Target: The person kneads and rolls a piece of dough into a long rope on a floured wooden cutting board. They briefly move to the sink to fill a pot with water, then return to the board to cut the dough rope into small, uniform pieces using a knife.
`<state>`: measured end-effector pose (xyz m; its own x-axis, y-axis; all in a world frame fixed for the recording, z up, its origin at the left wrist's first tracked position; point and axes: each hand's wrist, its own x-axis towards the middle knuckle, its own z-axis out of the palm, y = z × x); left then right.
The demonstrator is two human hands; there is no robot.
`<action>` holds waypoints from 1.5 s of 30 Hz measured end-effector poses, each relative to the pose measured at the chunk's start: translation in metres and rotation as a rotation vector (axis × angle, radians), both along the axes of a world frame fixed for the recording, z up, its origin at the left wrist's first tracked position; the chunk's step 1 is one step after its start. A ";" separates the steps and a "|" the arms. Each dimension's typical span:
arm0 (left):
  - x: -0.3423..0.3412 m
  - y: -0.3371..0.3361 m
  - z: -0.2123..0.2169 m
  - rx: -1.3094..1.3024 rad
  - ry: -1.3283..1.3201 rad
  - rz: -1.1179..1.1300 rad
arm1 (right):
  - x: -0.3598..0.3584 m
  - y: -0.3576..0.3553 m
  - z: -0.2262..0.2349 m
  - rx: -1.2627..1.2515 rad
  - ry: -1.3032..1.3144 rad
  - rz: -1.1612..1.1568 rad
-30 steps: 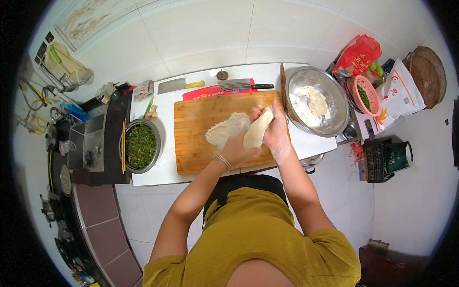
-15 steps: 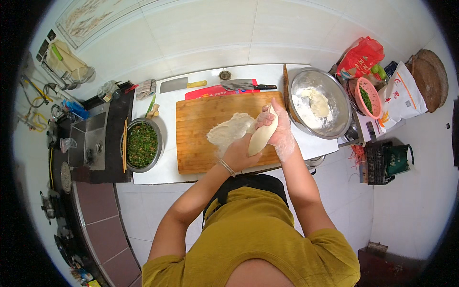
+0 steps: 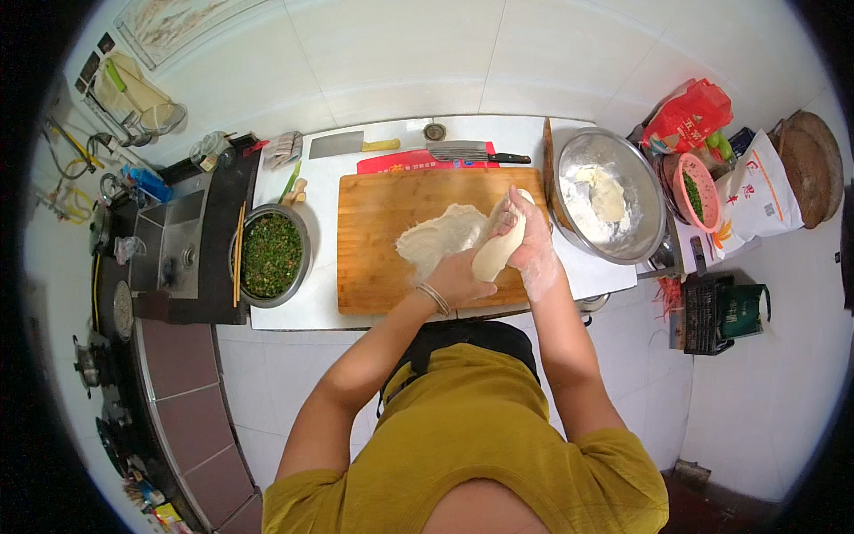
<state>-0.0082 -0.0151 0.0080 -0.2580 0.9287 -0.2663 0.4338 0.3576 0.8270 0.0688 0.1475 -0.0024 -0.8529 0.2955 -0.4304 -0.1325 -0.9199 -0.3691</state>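
Note:
A long, pale roll of dough [image 3: 500, 252] is held between my two hands above the right part of the wooden cutting board [image 3: 374, 267]. My left hand [image 3: 456, 278] grips its lower end, a bracelet on the wrist. Dusted with flour, my right hand [image 3: 532, 242] wraps round the upper part from the right side. A patch of flour [image 3: 438, 233] lies spread on the board just left of the dough. To the right of the board stands a big steel bowl [image 3: 654, 191] with flour and a lump of dough [image 3: 607, 198] in it.
On the left, a steel bowl [image 3: 305, 276] holds chopped green filling, with chopsticks [image 3: 238, 258] along its rim. A cleaver [image 3: 338, 145] and a black-handled knife [image 3: 471, 153] lie behind the board. A pink basket [image 3: 709, 198] and a white sack [image 3: 756, 191] stand far right.
The whole view has shifted slightly. My hands still grip the dough roll, which has turned a little and sits slightly nearer the board's middle right.

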 end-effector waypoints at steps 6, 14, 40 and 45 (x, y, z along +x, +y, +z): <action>-0.004 0.020 -0.007 0.084 0.121 0.109 | -0.014 -0.041 0.036 0.147 -0.194 -0.170; -0.003 0.012 -0.025 0.157 0.062 0.054 | -0.008 -0.009 -0.005 0.092 -0.029 -0.056; -0.002 0.010 -0.008 -0.026 0.047 -0.159 | 0.007 -0.056 0.007 0.367 -0.197 -0.206; 0.028 0.003 -0.019 -0.033 0.217 0.055 | 0.017 -0.045 -0.023 0.057 -0.070 -0.211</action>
